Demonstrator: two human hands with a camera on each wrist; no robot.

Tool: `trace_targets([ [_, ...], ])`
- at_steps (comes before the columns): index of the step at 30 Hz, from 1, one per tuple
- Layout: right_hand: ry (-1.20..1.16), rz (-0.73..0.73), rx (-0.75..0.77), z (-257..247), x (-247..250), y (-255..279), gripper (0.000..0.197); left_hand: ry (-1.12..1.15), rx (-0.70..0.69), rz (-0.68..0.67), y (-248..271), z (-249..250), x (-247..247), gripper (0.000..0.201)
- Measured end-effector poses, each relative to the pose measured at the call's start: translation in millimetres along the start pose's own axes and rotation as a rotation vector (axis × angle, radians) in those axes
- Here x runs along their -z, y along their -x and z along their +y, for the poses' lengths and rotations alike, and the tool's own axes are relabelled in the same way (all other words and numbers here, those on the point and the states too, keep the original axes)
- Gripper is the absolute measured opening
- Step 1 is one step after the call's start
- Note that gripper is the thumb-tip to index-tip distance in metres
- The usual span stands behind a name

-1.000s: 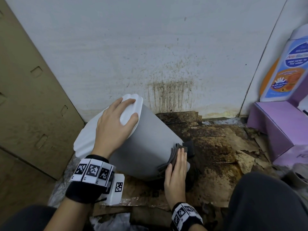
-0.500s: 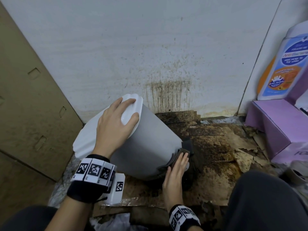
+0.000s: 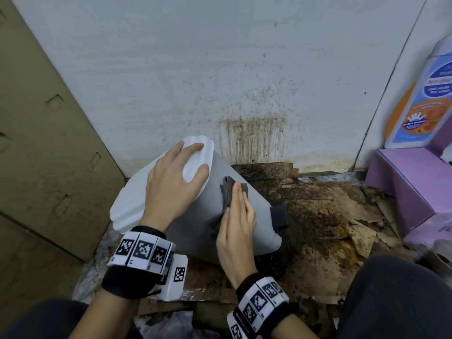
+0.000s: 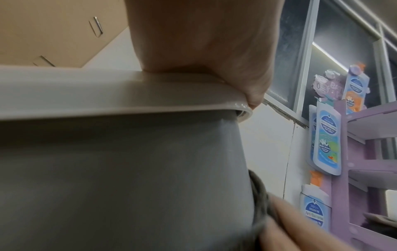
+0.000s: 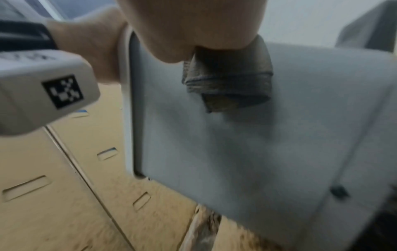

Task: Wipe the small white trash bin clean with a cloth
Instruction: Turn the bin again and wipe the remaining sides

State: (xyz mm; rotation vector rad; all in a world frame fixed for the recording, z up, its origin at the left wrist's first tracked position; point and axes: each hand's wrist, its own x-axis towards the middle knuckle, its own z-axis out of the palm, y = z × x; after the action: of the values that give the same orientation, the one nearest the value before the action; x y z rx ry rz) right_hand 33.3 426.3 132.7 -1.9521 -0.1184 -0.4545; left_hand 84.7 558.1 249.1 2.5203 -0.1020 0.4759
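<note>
A cardboard panel (image 3: 49, 155) crowds the left of the bin (image 3: 244, 216). The wall (image 3: 220, 69) stands close behind. Stained floor (image 3: 330, 216) lies open rightward, up to the purple shelf (image 3: 411, 182).

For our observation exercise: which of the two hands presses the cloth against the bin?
The right hand: its flat fingers press the dark cloth on the bin's grey side; the left hand only holds the white lid.

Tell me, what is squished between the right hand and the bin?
A folded dark cloth: the right hand presses it flat against the bin's grey side. The head and right wrist views both show it.
</note>
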Motion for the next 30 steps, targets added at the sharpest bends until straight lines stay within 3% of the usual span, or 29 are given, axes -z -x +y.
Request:
trace_targets([
  [4, -0.11, -0.111, 0.04, -22, 13, -22, 0.056, -0.004, -0.01, 0.003, 4, 3, 0, 0.054],
  [11, -0.058, -0.065, 0.097, -5, 15, -49, 0.05, -0.04, -0.015, -0.014, 7, 15, -4, 0.056],
  [13, -0.073, -0.042, 0.035, 16, 15, -49, 0.052, -0.04, -0.016, -0.02, 6, 16, -4, 0.055],
  [17, -0.09, -0.036, -0.277, 59, 28, -43, 0.054, -0.024, 0.0, -0.014, 5, 15, -3, 0.058],
  [20, -0.088, -0.036, -0.407, 75, 34, -43, 0.065, -0.019, -0.007, -0.008, 6, 17, -4, 0.067],
  [27, -0.112, -0.066, -0.488, 41, 33, -56, 0.065, -0.02, 0.029, 0.003, 10, 24, -6, 0.074],
  [30, -0.135, -0.103, -0.365, 2, 25, -59, 0.076, -0.034, 0.017, -0.004, 11, 23, -7, 0.075],
])
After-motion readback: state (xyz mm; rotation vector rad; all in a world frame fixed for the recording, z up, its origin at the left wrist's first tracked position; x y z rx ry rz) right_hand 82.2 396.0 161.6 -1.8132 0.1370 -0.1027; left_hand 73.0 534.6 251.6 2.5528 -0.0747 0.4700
